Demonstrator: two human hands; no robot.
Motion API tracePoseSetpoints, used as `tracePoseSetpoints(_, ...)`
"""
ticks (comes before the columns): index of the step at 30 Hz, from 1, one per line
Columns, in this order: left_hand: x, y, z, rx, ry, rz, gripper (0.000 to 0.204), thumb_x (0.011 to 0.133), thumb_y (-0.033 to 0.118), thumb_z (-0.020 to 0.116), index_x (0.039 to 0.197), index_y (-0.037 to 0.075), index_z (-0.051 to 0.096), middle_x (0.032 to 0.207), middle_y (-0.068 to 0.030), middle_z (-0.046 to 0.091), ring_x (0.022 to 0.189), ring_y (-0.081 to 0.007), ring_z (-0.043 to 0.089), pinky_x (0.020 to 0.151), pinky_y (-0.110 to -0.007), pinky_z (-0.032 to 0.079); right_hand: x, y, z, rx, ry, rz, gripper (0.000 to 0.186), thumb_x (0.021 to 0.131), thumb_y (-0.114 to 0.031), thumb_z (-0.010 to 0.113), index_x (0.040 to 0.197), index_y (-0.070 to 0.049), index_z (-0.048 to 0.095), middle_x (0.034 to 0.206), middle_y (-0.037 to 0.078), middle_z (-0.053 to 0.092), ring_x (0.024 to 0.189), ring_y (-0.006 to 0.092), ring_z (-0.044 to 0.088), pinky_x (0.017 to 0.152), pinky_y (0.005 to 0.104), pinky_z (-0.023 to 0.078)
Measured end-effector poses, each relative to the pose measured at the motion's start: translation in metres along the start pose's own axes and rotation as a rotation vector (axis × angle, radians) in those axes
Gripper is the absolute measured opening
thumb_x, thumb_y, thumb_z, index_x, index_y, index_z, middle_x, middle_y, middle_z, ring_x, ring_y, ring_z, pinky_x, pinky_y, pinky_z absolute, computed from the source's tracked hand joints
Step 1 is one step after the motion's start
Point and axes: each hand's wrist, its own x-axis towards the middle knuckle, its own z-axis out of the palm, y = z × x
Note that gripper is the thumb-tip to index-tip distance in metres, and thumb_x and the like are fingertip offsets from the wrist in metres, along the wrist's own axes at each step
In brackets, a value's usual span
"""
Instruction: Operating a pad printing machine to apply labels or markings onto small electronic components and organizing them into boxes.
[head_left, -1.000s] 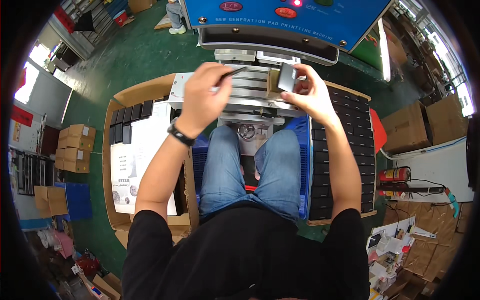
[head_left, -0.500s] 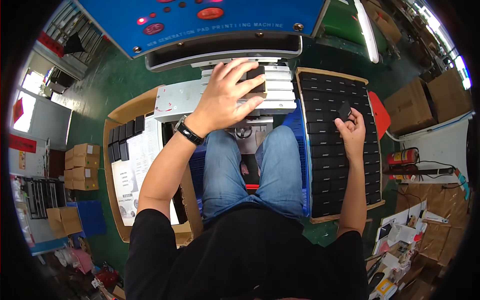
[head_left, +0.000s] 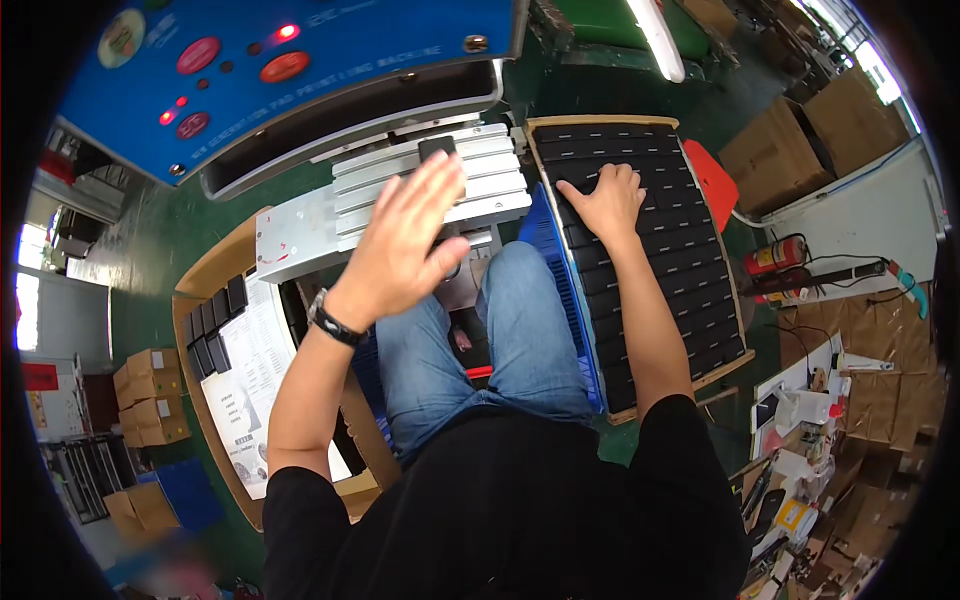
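My left hand [head_left: 395, 250] is raised over the slotted metal bed [head_left: 365, 195], fingers stretched out and the thumb apart, holding nothing. Beyond its fingertips a small black box [head_left: 436, 149] sits on the bed, partly hidden by the fingers. My right hand [head_left: 608, 205] rests on the far part of a shallow carton [head_left: 605, 121] packed with rows of small black boxes [head_left: 640, 290], most bearing a short white mark. Its thumb is spread away from the fingers, and no box shows lifted in it.
A blue machine [head_left: 340, 45] with lit buttons overhangs the bed. At left, another carton [head_left: 186, 293] holds printed sheets [head_left: 245, 400] and several black boxes [head_left: 213, 315]. A blue crate [head_left: 548, 240] stands under the right carton. Fire extinguishers [head_left: 775, 257] stand farther right.
My left hand has drawn back from the black box on the bed. My right hand, earlier holding up a tilted black box, now lies on the rows. The whole view has turned.
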Motion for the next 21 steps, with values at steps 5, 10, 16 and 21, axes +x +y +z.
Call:
tracePoseSetpoints(5,-0.074,0.018,-0.013,-0.062,0.088,0.086,0.056,0.103,0.033,0.071,0.153,0.009,0.063,0.162,-0.0157,0.059,0.149,-0.0353,0.056,0.126,-0.056,0.037,0.012,-0.044,0.007,-0.094,-0.007,-0.07,0.086,0.085,-0.074,0.077,0.118,0.005,0.074,0.116,0.025,0.067,0.106,0.0442,0.065,0.093,0.056,0.054)
tracePoseSetpoints(10,-0.147,0.002,-0.046,-0.047,0.329,-0.147,0.04,0.087,0.007,0.082,0.127,0.008,0.076,0.138,-0.0142,0.072,0.121,-0.0338,0.07,0.112,-0.05,0.05,0.018,-0.05,-0.015,-0.249,-0.171,0.045,0.08,0.085,-0.072,0.079,0.118,0.001,0.075,0.117,0.026,0.072,0.103,0.0469,0.073,0.084,0.0594,0.062)
tracePoseSetpoints(16,-0.239,-0.122,-0.119,0.205,0.397,-0.537,0.037,0.081,0.0,0.073,0.117,0.008,0.076,0.134,-0.0076,0.075,0.115,-0.0279,0.07,0.102,-0.04,0.055,0.002,0.001,0.016,-0.008,0.049,-0.153,0.076,0.093,-0.061,0.079,0.138,-0.002,0.065,0.136,0.026,0.064,0.123,0.0486,0.064,0.103,0.0622,0.054)
tracePoseSetpoints(21,-0.281,-0.211,-0.131,0.435,0.015,-0.655,0.063,0.079,0.006,0.074,0.142,0.011,0.07,0.145,-0.0066,0.072,0.131,-0.0306,0.064,0.113,-0.048,0.051,-0.004,0.004,-0.001,0.11,0.013,-0.141,0.071,0.098,-0.057,0.077,0.141,-0.002,0.065,0.138,0.024,0.064,0.127,0.0461,0.063,0.109,0.0579,0.051)
